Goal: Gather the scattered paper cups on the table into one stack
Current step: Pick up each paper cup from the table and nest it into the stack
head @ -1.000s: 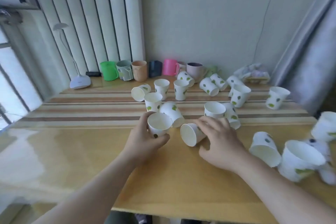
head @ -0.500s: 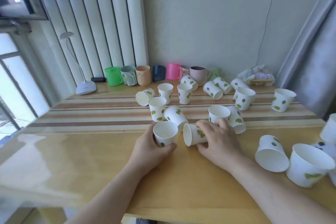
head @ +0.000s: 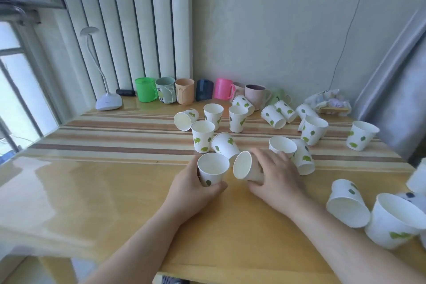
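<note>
Your left hand grasps upright paper cup at desk centre. Your right hand grasps tipped cup, mouth facing left, just beside upright one. Other cups scattered behind and right, some upright, some on sides. Coloured mugs line wall.

left hand curled in grip; right hand likewise.

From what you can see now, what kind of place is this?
Probably a room in a home, beside a window: a wooden table stands against the wall, with a desk lamp, a row of coloured mugs and long curtains.
</note>
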Demonstrator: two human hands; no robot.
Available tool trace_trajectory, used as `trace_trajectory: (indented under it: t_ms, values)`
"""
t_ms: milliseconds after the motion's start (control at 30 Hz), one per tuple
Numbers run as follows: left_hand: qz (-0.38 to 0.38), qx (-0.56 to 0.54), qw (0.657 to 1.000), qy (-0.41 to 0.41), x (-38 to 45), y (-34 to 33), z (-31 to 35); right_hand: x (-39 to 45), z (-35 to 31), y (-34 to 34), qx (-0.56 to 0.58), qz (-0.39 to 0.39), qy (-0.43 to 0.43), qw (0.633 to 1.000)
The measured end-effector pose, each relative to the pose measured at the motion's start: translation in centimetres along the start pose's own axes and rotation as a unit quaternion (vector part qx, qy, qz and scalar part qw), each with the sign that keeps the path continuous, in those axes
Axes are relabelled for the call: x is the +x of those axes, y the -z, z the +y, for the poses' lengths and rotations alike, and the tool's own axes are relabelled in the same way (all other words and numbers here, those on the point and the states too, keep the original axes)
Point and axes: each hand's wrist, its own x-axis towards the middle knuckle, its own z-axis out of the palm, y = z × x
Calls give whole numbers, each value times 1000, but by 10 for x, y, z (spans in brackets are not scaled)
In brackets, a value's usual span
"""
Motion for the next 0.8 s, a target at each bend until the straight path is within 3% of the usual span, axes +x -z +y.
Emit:
trace_trajectory:
  t_ms: [67, 100, 167, 200, 233, 300, 400, 467, 633, 700, 800]
  values:
    - [-2, 2, 1000, -7, 1, 0, -2, -6, -8, 4, 225, 49, -101, 968]
    - [-1, -1, 1000, -8, 1, -1, -3, -5, -17, 10, 372, 57, -162, 912]
    - [5, -9, 1000, -8, 0, -1, -6, 8, -31, 20, 615, 46, -231, 753]
    - [7, -12, 1000, -7, 1, -1, -7, 18, -36, 26, 664, 33, -241, 707]
    - [6, -13, 1000, -9, 1, -1, -7, 26, -41, 32, 685, 19, -229, 691]
    - [6, -10, 1000, -15, 1, -2, -7, 37, -55, 41, 668, -4, -176, 723]
    - [10, -9, 1000, -18, 0, -3, -7, 34, -75, 31, 555, -20, -117, 823]
    - [14, -17, 1000, -18, 0, -4, -8, 27, -80, 20, 491, -26, -106, 864]
    - [21, -26, 999, -23, 2, -4, -10, 10, -71, 2, 442, -104, -115, 883]
    - [12, -34, 999, -7, 5, -3, -11, 2, -61, -3, 476, -120, -122, 863]
    - [-69, -84, 993, 38, 19, 8, -16, 6, -47, -5, 510, -84, -185, 836]
